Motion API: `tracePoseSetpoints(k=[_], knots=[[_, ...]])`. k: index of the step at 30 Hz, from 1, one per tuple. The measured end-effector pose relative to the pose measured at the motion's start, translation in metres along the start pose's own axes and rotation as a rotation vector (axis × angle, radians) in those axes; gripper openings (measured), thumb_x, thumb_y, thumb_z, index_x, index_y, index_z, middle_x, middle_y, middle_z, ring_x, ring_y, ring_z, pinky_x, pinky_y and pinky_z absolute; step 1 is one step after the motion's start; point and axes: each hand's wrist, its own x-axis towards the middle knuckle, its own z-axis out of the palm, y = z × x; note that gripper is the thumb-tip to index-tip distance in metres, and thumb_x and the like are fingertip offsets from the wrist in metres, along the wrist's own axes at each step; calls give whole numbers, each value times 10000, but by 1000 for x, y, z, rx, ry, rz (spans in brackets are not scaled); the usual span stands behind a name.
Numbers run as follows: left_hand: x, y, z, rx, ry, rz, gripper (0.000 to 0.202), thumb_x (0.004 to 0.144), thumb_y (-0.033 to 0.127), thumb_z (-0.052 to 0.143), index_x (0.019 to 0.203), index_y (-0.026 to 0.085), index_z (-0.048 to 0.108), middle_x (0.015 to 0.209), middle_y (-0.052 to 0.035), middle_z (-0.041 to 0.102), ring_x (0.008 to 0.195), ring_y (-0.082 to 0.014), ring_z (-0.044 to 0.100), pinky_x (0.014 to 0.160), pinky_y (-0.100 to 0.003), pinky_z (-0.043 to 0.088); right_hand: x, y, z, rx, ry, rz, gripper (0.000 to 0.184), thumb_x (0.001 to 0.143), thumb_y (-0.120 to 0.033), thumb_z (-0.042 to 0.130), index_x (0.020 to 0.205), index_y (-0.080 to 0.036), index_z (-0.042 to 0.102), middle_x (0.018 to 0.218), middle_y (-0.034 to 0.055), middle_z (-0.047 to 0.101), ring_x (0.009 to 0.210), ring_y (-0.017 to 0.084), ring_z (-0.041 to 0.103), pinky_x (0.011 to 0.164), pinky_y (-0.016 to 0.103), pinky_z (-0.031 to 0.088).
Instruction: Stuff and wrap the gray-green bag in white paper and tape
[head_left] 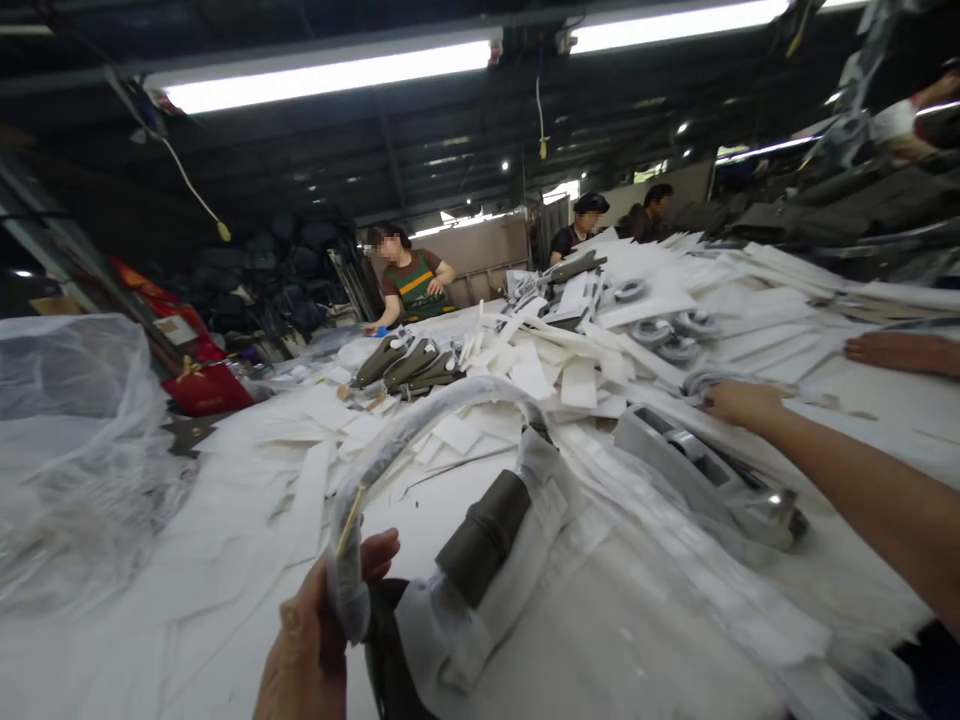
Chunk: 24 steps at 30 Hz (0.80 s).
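Observation:
My left hand (311, 625) is closed around the lower end of a curved tube (442, 400) wrapped in clear plastic. The tube arches over a dark olive cylindrical part (484, 535), partly covered in white foam sheet. My right arm reaches in from the right edge, and my right hand (742, 402) is on a grey plastic-wrapped coil (701, 383); its fingertips are partly hidden. Just below that hand lies a grey plastic-wrapped part (697, 465) with a shiny metal end.
White foam pieces (532, 365) are heaped mid-table, with dark olive parts (412, 362) and grey coils (664, 335) around them. A clear plastic bag (75, 430) bulges at left. Another person's hand (904, 352) rests at right. A co-worker (416, 280) stands across the table.

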Motion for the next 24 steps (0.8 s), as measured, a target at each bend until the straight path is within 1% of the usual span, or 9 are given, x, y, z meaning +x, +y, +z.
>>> tracePoseSetpoints(k=[3,6,8,12,14,17,19,22,24], knots=[[12,6,-4,-40,-48,-7,863,757,854,437,1315,209,571,1116,-115,717,1097,-388,634,960,-530,523,-12,16,-6,-15,-114,-74,154,930,-259,622,995,-127,665,1122,87,655,1067,202,617,961,438,500],[27,5,-6,-60,-101,-52,813,748,821,523,1279,210,605,990,-111,744,999,-386,673,905,-539,547,-25,22,-5,11,-120,-162,217,940,-285,612,1109,-151,639,1234,95,613,1121,214,596,971,424,511],[30,4,-8,-64,-118,-71,784,753,801,546,1258,206,619,970,-109,747,967,-378,683,905,-537,550,-32,21,-2,17,-105,-166,249,946,-302,605,1140,-149,624,1230,98,610,1109,217,601,954,425,520],[21,6,-10,-86,-122,-60,806,774,816,500,1245,174,623,1065,-134,728,991,-371,679,927,-518,545,-43,15,-4,10,-71,-108,211,921,-322,638,1025,-139,645,1076,70,652,980,186,630,881,383,535],[13,12,-12,-94,-132,-49,794,790,803,500,1229,154,626,1103,-145,716,1014,-362,671,928,-498,543,-49,12,-9,23,-34,-79,203,897,-327,657,959,-135,658,1033,86,664,928,194,638,826,360,523],[5,24,-14,-98,-181,-28,755,848,747,492,1288,141,586,1207,-147,677,1096,-332,640,966,-464,518,-56,4,-25,72,69,-28,270,916,-398,591,914,-142,676,1054,208,663,870,262,655,691,365,457],[4,35,-14,-85,-240,-14,725,887,709,476,1351,156,543,1258,-138,654,1136,-308,623,1004,-453,489,-65,-7,-41,116,146,-25,338,944,-456,514,964,-154,664,1062,256,656,834,277,654,651,374,414],[12,52,-11,-63,-325,14,692,917,684,452,1368,166,534,1265,-138,647,1118,-291,629,1014,-450,468,-102,-39,-74,294,261,-167,298,932,-470,523,967,-195,632,955,173,691,762,236,626,659,341,400],[21,64,-7,-59,-375,19,691,919,683,450,1348,152,550,1240,-146,656,1096,-285,634,989,-435,475,-149,-68,-95,492,261,-380,315,900,-520,547,894,-216,629,826,94,687,692,212,602,651,320,403]])
